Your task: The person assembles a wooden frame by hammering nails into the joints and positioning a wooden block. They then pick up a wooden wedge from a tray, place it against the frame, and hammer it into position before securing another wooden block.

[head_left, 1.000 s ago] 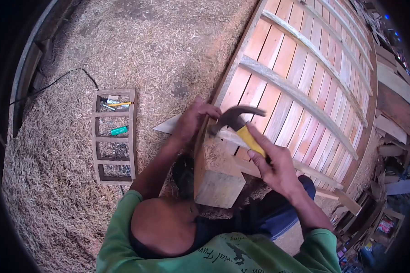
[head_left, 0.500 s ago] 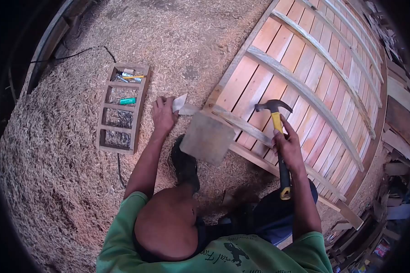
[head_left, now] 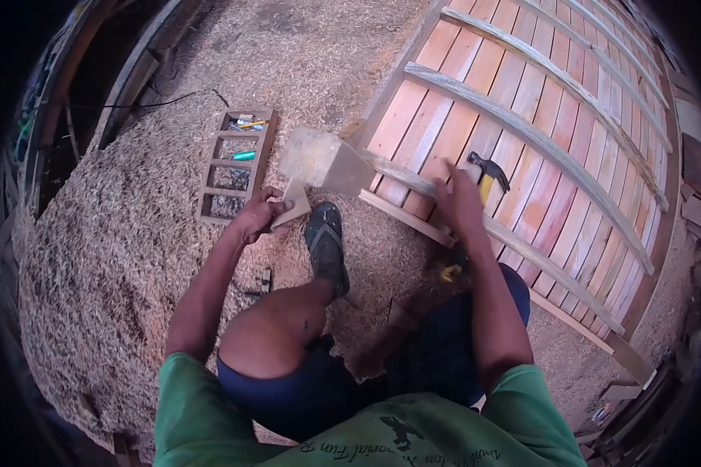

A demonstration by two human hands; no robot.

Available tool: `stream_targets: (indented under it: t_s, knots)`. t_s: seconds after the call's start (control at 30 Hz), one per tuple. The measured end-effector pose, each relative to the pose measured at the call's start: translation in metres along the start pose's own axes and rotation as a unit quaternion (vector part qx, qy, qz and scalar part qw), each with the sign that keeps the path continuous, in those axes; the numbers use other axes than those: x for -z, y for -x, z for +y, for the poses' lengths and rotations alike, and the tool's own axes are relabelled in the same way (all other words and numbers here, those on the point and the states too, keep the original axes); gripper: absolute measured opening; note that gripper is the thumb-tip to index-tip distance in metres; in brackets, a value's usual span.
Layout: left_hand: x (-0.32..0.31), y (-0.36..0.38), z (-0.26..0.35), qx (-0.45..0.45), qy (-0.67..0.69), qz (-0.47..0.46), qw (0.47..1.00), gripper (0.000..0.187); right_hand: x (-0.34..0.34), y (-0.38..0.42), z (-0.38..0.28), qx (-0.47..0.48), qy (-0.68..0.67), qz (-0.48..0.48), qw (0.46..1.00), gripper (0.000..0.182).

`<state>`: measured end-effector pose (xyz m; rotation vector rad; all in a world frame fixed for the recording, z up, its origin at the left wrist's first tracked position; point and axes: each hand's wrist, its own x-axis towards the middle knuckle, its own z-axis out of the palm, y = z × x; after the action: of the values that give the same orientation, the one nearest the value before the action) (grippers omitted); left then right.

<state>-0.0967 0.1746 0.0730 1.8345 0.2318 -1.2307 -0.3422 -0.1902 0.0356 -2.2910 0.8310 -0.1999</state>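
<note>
My left hand (head_left: 258, 215) is closed around a small, pale triangular piece of wood (head_left: 294, 205), pinching it between thumb and fingers above the sawdust. My right hand (head_left: 458, 198) is over the slatted wooden panel (head_left: 514, 101), its fingers stretched out and partly blurred. Beneath and beside it lies a claw hammer (head_left: 487, 187) with a yellow and black handle. The hand hides the middle of that handle. Between my hands, at the panel's near corner, stands a squarish wooden block (head_left: 319, 159).
A wooden tray with compartments (head_left: 262, 167) holds nails, a green item (head_left: 244, 156) and a pencil (head_left: 251, 124). My sandalled foot (head_left: 325, 233) is beside the block. Curved ribs (head_left: 522, 124) cross the panel. Wood shavings (head_left: 117, 257) cover the ground.
The view has shifted. My left hand has drawn back with the triangular piece, lifting it off the ground. My right hand's grip on the hammer has opened, and the hammer lies on the panel.
</note>
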Motion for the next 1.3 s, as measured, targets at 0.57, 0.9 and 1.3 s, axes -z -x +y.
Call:
stream_targets:
  t_s: [0.57, 0.9, 1.3]
  knots:
    - [-0.132, 0.099, 0.026, -0.063, -0.131, -0.113, 0.983, 0.038, -0.027, 0.038, -0.045, -0.110, -0.497, -0.525, 0.682, 0.049]
    - [-0.233, 0.095, -0.073, -0.158, 0.356, 0.101, 0.916, 0.018, -0.027, 0.024, -0.043, -0.135, -0.524, -0.282, 0.792, 0.051]
    - [-0.302, 0.084, -0.021, -0.220, 0.118, -0.008, 0.968, 0.039, 0.134, 0.099, 0.102, -0.059, -0.564, -0.028, 0.823, 0.045]
